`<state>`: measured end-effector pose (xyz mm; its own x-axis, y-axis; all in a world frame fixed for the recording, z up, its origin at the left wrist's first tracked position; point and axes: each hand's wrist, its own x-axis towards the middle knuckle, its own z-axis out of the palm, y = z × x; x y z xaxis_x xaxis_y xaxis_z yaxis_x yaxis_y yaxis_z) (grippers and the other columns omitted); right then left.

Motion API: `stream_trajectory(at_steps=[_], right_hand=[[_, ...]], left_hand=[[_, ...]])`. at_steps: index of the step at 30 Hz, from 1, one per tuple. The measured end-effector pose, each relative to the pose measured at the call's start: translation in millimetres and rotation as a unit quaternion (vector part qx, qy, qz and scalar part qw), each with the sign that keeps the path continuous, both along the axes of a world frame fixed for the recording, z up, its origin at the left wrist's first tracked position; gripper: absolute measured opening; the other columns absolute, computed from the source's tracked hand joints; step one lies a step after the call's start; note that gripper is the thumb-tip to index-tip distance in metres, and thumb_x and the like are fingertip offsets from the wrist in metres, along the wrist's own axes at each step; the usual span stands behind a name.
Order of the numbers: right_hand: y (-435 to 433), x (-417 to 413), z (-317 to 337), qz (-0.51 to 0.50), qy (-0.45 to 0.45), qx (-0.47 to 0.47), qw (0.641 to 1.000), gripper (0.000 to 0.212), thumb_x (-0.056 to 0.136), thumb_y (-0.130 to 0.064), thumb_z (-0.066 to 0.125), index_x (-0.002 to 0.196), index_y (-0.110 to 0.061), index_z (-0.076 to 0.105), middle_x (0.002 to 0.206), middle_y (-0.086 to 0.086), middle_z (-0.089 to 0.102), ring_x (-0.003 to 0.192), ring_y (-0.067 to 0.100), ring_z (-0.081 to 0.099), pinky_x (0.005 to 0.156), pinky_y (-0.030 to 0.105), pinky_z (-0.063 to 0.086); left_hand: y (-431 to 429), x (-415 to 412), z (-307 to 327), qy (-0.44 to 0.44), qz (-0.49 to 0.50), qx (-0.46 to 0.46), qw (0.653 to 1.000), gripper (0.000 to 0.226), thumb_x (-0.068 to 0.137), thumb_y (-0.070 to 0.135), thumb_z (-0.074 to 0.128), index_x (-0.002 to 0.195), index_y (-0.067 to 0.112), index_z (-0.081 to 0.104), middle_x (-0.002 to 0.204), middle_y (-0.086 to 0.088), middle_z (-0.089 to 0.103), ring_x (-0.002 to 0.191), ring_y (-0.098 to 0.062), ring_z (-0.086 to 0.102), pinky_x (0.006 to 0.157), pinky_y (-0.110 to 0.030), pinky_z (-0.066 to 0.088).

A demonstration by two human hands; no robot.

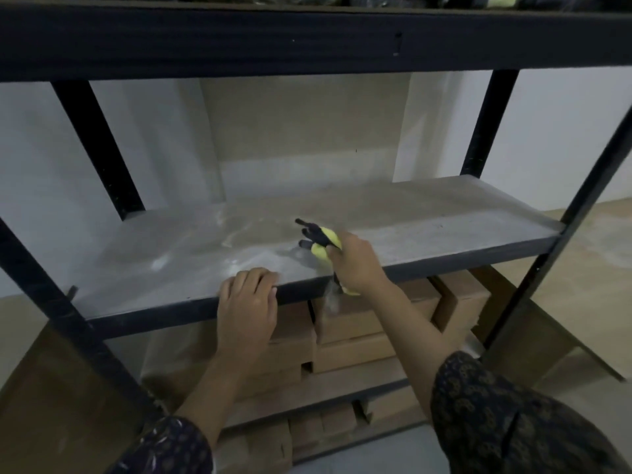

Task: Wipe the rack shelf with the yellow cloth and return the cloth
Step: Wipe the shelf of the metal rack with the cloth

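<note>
Right hand: your right hand [355,265] is clenched around the yellow cloth [325,242], knuckles up, just above the front part of the shelf.
Left hand: your left hand [248,302] grips the front lip of the rack shelf [444,227], with the fingers bent over the top and the thumb against the dark front edge.
Hands: they are apart, the left one near the middle of the front edge and the right one just to its right.
Yellow cloth: it is bunched in your right fist. A yellow fold and some black finger-like strands stick out toward the back of the shelf, and a small yellow end shows below your wrist. The cloth is blurred, so you cannot tell whether it touches the surface.
Rack shelf: it is a grey board with pale smears and a dusty sheen left of the cloth.
Rack frame: black uprights [99,148] stand at the corners, and a dark beam [307,39] of the shelf above runs across the top.
Below the shelf: brown cardboard boxes [376,323] are stacked on the lower levels, directly under your hands.
Sleeves: a dark patterned sleeve [496,405] covers each of your arms near the elbow.
Behind: there is a pale wall [307,131] with a beige panel in the middle.
</note>
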<state>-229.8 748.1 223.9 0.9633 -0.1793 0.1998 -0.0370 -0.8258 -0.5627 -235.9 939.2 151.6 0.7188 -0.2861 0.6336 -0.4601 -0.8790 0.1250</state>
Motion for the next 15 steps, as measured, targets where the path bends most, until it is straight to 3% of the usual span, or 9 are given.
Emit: stream_trajectory(at_steps=[4, 7, 11, 13, 15], right_hand=[[-47.3, -5.3, 8.6, -0.141, -0.023, 0.004, 0.99, 0.027, 0.098, -0.01, 0.043, 0.121, 0.002, 0.053, 0.107, 0.023, 0.064, 0.087, 0.035, 0.059, 0.065, 0.037, 0.039], [-58.2, -13.1, -5.1, -0.187, 0.013, -0.004, 0.982, 0.027, 0.095, -0.005, 0.047, 0.121, 0.001, 0.05, 0.116, 0.021, 0.06, 0.104, 0.035, 0.057, 0.074, 0.039, 0.043], [-15.3, -17.7, -20.6, -0.135, -0.012, -0.045, 0.99, 0.03, 0.092, -0.002, 0.046, 0.122, -0.003, 0.048, 0.124, 0.016, 0.056, 0.113, 0.032, 0.053, 0.093, 0.04, 0.045], [9.7, -18.0, -21.1, -0.071, -0.024, -0.034, 0.997, 0.031, 0.092, -0.001, 0.045, 0.123, -0.003, 0.049, 0.122, 0.016, 0.057, 0.111, 0.031, 0.053, 0.089, 0.038, 0.045], [19.1, -16.4, -14.3, -0.028, -0.014, 0.011, 0.999, 0.027, 0.096, -0.006, 0.045, 0.122, -0.003, 0.052, 0.115, 0.016, 0.06, 0.099, 0.03, 0.057, 0.073, 0.034, 0.042]], left_hand=[[-1.2, 2.0, -1.4, -0.013, -0.003, -0.011, 1.0, 0.033, 0.093, 0.023, 0.037, 0.102, 0.013, 0.067, 0.103, -0.002, 0.063, 0.095, -0.023, 0.057, 0.084, -0.038, 0.044], [-2.6, 2.4, -2.3, -0.016, -0.002, -0.018, 1.0, 0.033, 0.092, 0.023, 0.037, 0.102, 0.013, 0.066, 0.102, -0.002, 0.063, 0.094, -0.022, 0.056, 0.084, -0.038, 0.044], [-3.2, 3.3, -4.0, -0.024, -0.002, -0.025, 0.999, 0.031, 0.092, 0.022, 0.038, 0.101, 0.013, 0.066, 0.102, -0.002, 0.062, 0.094, -0.022, 0.054, 0.084, -0.037, 0.043], [-3.5, 2.6, -3.9, -0.028, -0.004, -0.029, 0.999, 0.031, 0.092, 0.022, 0.038, 0.101, 0.013, 0.066, 0.102, -0.003, 0.062, 0.094, -0.022, 0.054, 0.084, -0.037, 0.043], [-3.0, 2.2, -3.6, -0.03, -0.005, -0.031, 0.999, 0.032, 0.092, 0.023, 0.038, 0.102, 0.012, 0.066, 0.102, -0.003, 0.063, 0.094, -0.022, 0.055, 0.084, -0.038, 0.044]])
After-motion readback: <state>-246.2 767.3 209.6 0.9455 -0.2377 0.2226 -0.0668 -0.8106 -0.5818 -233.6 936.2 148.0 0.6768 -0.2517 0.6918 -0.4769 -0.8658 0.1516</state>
